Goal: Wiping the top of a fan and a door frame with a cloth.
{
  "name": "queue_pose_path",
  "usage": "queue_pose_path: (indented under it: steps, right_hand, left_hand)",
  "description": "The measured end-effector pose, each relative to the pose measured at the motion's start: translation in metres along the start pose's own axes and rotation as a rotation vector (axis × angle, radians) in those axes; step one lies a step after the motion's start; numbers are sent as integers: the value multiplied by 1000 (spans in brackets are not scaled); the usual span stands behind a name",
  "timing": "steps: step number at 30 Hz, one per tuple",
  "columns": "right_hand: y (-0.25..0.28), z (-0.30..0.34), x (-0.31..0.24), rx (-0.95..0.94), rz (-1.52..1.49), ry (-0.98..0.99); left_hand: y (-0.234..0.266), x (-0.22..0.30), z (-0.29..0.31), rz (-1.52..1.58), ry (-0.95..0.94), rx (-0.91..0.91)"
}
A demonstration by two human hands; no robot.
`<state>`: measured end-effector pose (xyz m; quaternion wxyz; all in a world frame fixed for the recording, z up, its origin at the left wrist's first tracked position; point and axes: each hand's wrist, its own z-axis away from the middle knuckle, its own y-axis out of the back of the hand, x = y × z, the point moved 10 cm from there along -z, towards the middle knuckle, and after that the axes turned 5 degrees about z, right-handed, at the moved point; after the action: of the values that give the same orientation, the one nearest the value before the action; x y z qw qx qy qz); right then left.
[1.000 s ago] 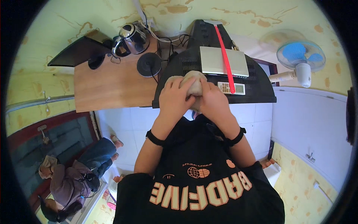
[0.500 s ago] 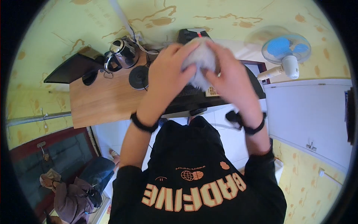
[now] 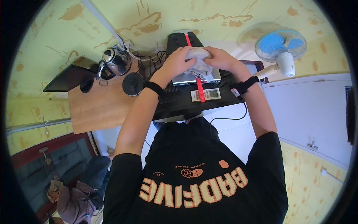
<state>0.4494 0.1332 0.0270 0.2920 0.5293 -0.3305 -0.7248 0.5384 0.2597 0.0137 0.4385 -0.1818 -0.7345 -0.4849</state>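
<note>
A crumpled grey-white cloth (image 3: 200, 69) is bunched up between my two hands above the far part of the desk. My left hand (image 3: 180, 61) grips its left side, thumb pressed into the folds. On the opposite side my right hand (image 3: 223, 61) holds it with curled fingers and thumb. Beneath the cloth, a flat silver device (image 3: 179, 79) shows in part. A long red strip (image 3: 201, 91) passes under the cloth, its near end lying over a white remote control (image 3: 212, 94). Whether the cloth touches the device, I cannot tell.
Left on the wooden desk (image 3: 95, 108) stand a monitor (image 3: 69, 77), a steel kettle (image 3: 121, 63) and a round black base (image 3: 133, 83). Cables (image 3: 151, 59) run behind. A blue-bladed fan (image 3: 281, 46) and white cabinet (image 3: 305, 108) are right. Another person (image 3: 72, 201) is at lower left.
Both hands have moved away from me and down toward the desk with the cloth, which is now less blurred. The silver device, red strip and whole remote control have come into sight.
</note>
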Motion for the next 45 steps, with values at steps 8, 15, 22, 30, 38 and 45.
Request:
queue_pose_path:
  steps: [8, 15, 22, 30, 38, 45]
  right_hand:
    - [-4, -4, -1, 28, 169, -64]
    - [-13, 11, -8, 42, 177, -69]
    - [-19, 24, -12, 98, 139, -105]
    - [-21, 63, -40, 371, 244, 8]
    - [-31, 79, -47, 361, 256, -13]
    - [-22, 89, -66, 365, 202, 3]
  left_hand:
    - [-10, -7, 1, -60, 175, -119]
    - [-11, 0, 27, -139, 159, -21]
    - [-9, 7, 34, -179, 131, 41]
    - [-4, 33, 63, -137, -53, 170]
    - [-1, 45, 81, -122, -127, 187]
    - [3, 43, 89, -103, -126, 165]
